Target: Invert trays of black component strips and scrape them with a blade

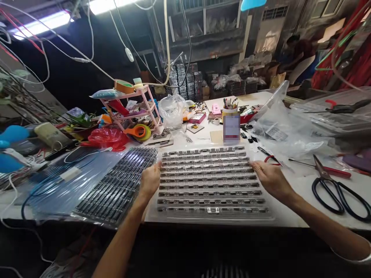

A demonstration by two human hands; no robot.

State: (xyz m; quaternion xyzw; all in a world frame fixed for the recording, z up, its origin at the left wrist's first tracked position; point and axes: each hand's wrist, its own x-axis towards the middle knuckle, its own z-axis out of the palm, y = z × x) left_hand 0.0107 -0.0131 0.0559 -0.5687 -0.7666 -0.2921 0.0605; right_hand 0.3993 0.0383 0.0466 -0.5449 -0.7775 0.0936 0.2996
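A clear plastic tray [211, 217] with rows of small dark metallic parts lies at the front edge of the white table. My left hand [150, 180] grips its left side, fingers closed around the rim. On the opposite side my right hand [271, 178] pinches the upper right edge. One part in the front row carries a white label [213, 210]. Left of my left hand, a black slotted tray [116, 185] lies on plastic film, close to the clear tray.
Large scissors [333, 185] and red-handled pliers [272, 157] lie at the right. Clear plastic bags [290, 131] heap behind them. A pink rack [133, 96] with tape rolls stands back left; a cup of tools [231, 112] stands behind the tray. Cables hang overhead. A person sits far right.
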